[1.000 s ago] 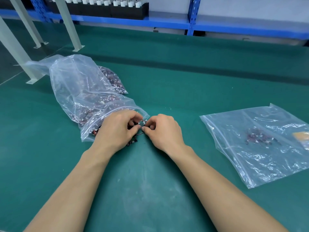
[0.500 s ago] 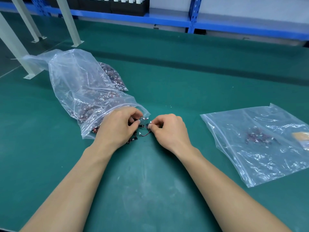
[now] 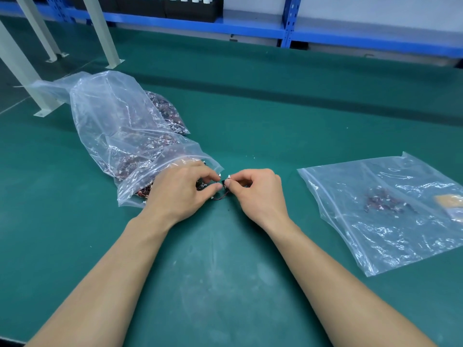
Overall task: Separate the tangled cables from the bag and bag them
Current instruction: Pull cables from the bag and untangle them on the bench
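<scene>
A small cable (image 3: 220, 197) with red and black wires and white connectors hangs between the two hands, just above the green table (image 3: 225, 284). The left hand (image 3: 183, 194) pinches one end with curled thumb and forefinger; the right hand (image 3: 258, 194) pinches the other end the same way, and the fingertips of the two hands nearly meet. Just behind the left hand lies the open mouth of a large clear bag (image 3: 112, 116), holding a mass of tangled cables (image 3: 140, 156). Well to the right, a flat zip bag (image 3: 375, 241) lies on the table with a few separated cables (image 3: 383, 202) and a yellowish label (image 3: 449, 201) inside. Blue shelving (image 3: 250, 25) runs along the back.
</scene>
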Demonstrator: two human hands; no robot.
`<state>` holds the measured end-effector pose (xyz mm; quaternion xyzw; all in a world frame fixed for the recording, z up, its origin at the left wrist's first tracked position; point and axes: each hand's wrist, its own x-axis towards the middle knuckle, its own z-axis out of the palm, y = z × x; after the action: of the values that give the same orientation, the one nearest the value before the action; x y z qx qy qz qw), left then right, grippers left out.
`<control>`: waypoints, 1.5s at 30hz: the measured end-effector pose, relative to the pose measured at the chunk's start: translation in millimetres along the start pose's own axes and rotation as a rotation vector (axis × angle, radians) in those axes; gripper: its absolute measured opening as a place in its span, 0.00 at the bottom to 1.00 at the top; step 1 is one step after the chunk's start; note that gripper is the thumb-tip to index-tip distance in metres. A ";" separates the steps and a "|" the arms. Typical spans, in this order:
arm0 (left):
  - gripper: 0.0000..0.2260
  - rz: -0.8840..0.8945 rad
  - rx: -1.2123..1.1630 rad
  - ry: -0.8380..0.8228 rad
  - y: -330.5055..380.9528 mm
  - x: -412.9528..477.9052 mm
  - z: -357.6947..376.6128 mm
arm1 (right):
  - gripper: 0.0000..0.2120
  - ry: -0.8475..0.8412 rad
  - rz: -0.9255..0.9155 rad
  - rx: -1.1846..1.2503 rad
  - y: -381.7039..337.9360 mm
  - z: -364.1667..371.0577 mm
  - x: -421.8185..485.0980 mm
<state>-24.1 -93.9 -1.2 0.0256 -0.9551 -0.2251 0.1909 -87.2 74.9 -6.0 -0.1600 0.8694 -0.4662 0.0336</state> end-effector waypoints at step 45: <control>0.04 0.244 0.124 -0.064 34.7 -2.4 11.7 | 0.07 0.006 -0.206 -0.479 45.1 -63.8 -33.9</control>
<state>-25.1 -57.6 3.5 -0.0864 -0.9688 -0.1414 0.1842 -79.4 159.5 -10.3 -0.2497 0.9342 -0.2486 -0.0554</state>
